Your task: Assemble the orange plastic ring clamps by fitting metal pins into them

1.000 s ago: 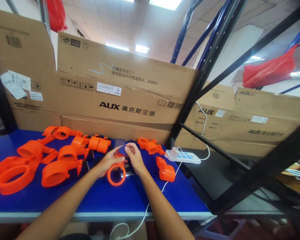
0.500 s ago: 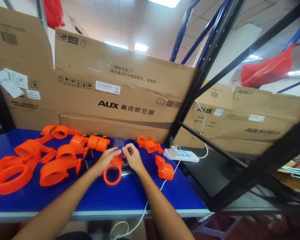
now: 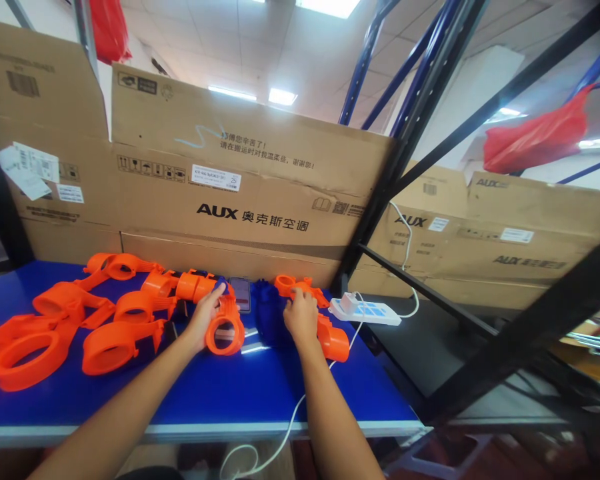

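Note:
My left hand (image 3: 207,319) is closed around an orange plastic ring part (image 3: 231,312), its round opening facing me. A small dark blue piece (image 3: 222,285) shows at the thumb, at the top of this part. My right hand (image 3: 303,315) is over the right side of the table, beside a dark blue heap (image 3: 269,313) and just in front of another orange ring part (image 3: 306,285). Its fingers are curled; whatever is between them is hidden. Behind the held part lies a flat dark device with a screen (image 3: 240,293).
Several orange ring parts (image 3: 107,347) cover the left of the blue table (image 3: 260,393). Another orange part (image 3: 334,340) lies at the right, near a white power strip (image 3: 365,311) whose cable crosses the front edge. A large cardboard box (image 3: 250,193) stands behind; a black rack post (image 3: 375,200) rises at right.
My hands have parted. The right one has moved right to the dark blue heap and orange parts; the left keeps the ring part, now tilted slightly upward. The screen device is more exposed.

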A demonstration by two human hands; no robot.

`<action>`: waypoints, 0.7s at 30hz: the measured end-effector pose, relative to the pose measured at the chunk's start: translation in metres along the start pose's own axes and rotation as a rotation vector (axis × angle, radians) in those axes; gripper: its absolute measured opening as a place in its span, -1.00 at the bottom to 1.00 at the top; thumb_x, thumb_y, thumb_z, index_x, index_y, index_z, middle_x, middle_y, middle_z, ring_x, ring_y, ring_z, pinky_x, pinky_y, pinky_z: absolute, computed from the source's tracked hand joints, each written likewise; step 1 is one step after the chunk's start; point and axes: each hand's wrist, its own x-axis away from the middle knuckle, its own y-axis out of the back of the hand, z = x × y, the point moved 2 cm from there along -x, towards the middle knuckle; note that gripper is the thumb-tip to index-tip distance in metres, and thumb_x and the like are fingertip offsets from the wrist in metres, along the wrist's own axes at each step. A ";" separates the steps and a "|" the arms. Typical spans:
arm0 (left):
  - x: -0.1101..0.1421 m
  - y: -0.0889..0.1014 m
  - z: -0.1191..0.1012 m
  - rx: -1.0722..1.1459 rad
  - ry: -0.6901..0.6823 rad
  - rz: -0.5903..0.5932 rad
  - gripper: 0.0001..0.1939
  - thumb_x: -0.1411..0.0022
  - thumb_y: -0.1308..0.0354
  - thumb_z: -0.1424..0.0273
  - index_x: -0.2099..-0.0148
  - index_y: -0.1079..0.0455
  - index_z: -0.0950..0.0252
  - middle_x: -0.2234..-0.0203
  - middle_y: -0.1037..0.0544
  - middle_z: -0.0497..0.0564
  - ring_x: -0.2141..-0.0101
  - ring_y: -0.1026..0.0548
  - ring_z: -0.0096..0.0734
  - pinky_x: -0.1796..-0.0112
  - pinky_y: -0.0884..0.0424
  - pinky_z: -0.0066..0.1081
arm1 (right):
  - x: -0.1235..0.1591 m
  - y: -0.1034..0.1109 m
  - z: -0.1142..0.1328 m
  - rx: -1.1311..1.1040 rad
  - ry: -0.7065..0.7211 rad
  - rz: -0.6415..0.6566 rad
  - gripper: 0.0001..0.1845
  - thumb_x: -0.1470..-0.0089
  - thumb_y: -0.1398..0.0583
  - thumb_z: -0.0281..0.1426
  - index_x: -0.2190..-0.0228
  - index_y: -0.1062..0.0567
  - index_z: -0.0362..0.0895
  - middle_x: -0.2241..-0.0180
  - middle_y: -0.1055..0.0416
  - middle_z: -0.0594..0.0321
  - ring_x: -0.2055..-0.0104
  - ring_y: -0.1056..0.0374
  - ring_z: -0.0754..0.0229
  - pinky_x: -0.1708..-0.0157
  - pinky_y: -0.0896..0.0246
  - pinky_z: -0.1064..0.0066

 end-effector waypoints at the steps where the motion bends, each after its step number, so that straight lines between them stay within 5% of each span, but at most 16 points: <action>1: 0.000 0.000 0.000 -0.006 0.032 -0.002 -0.46 -0.13 -0.32 -0.01 0.12 -0.45 0.39 0.40 -0.62 0.22 0.44 -0.62 -0.12 0.48 -0.54 -0.28 | 0.000 -0.004 -0.004 0.006 0.008 0.026 -0.61 -0.07 -0.09 -0.54 0.07 -0.51 -0.22 0.15 -0.42 -0.21 0.09 -0.31 -0.21 0.13 -0.18 0.08; 11: -0.003 0.001 0.000 0.010 0.098 0.035 -0.47 -0.15 -0.27 -0.04 0.14 -0.48 0.37 0.36 -0.63 0.26 0.37 -0.63 -0.06 0.37 -0.56 -0.23 | -0.004 -0.008 -0.017 -0.056 -0.009 0.063 -0.52 0.04 -0.06 -0.64 0.09 -0.53 -0.19 0.24 -0.45 -0.04 0.16 -0.39 -0.07 0.13 -0.25 0.19; 17: 0.001 -0.004 -0.003 0.051 0.037 0.116 -0.46 -0.22 -0.23 0.01 0.00 -0.48 0.38 0.27 -0.64 0.26 0.27 -0.64 -0.03 0.27 -0.56 -0.21 | -0.010 0.016 0.010 -0.345 0.108 -0.148 -0.62 -0.21 -0.02 -0.46 0.00 -0.48 -0.18 0.12 -0.43 -0.04 0.11 -0.36 -0.03 0.02 -0.26 0.12; 21: 0.007 -0.008 0.001 0.058 0.109 0.239 -0.41 -0.24 -0.22 0.03 -0.11 -0.45 0.39 0.24 -0.65 0.29 0.27 -0.65 -0.02 0.30 -0.56 -0.22 | -0.001 0.022 0.040 -0.584 0.246 -0.113 -0.68 -0.26 -0.09 -0.34 0.01 -0.50 -0.08 0.15 -0.43 0.06 0.21 -0.34 0.05 0.09 -0.30 0.16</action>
